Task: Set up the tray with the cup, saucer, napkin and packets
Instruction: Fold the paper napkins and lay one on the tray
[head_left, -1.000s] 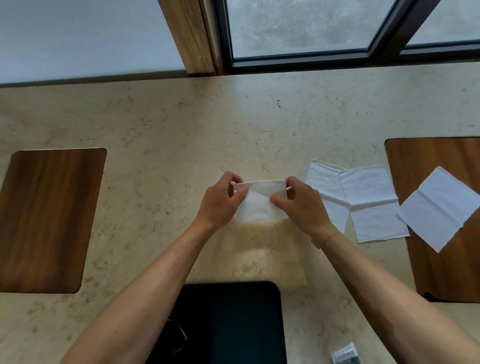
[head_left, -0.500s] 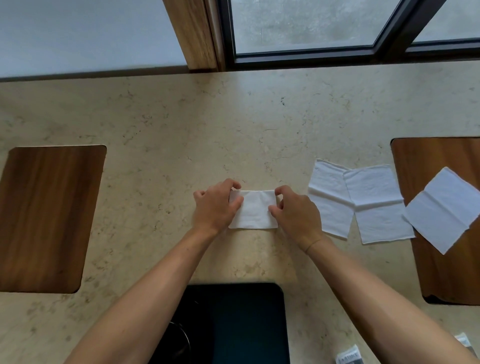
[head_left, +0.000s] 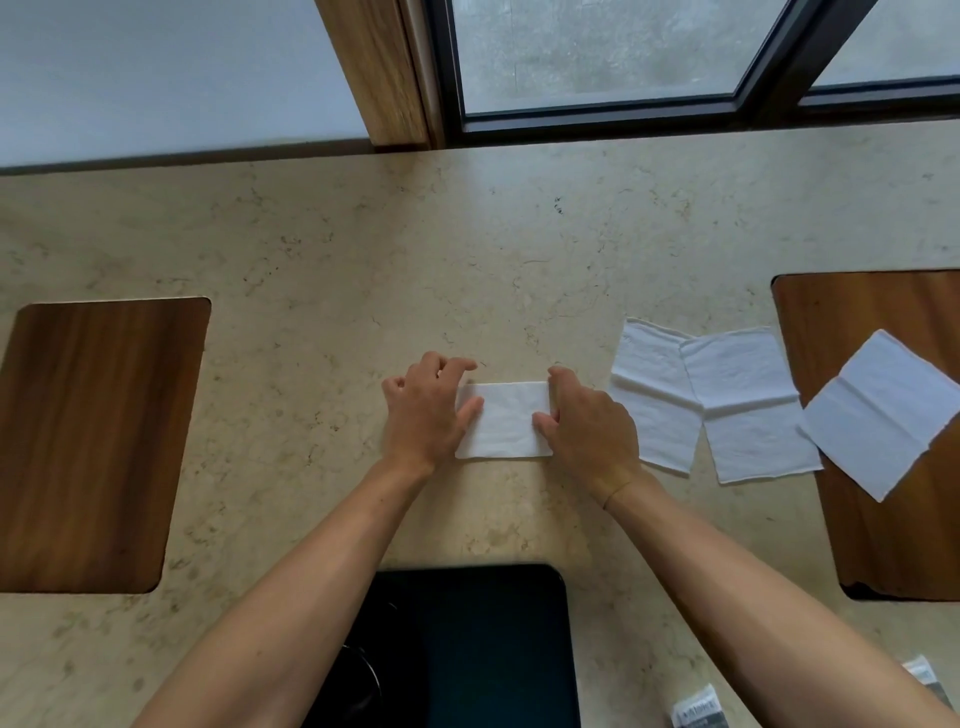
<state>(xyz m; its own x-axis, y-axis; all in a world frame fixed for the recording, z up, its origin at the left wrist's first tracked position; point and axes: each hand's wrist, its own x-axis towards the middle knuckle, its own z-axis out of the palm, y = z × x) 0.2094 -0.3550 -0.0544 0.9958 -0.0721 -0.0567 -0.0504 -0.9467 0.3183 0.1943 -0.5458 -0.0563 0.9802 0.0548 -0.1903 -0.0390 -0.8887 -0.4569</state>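
Folded napkin (head_left: 503, 420), flat on the stone counter (head_left: 467, 249) just beyond the dark tray (head_left: 498, 639). Pinned at both short ends: left hand (head_left: 426, 415) over the left edge, thumb on the paper, fingers bent at the far corner; right hand (head_left: 589, 421) over the right edge, fingertips curled onto it. Pressing more than gripping, by the look of it.

Likely thin, soft paper: very light, limp, easy to crease or tear, prone to springing open. Best pinched at the folded edge or lifted by both short ends together, then laid on the tray.

Three more napkins to the right, unfolded: two (head_left: 743, 405) overlapping on the counter, one (head_left: 883, 410) on a wooden board (head_left: 883, 545). Packets (head_left: 696, 709) at the bottom edge, printed with dark lettering, too small and blurred to read. No brand legible anywhere.
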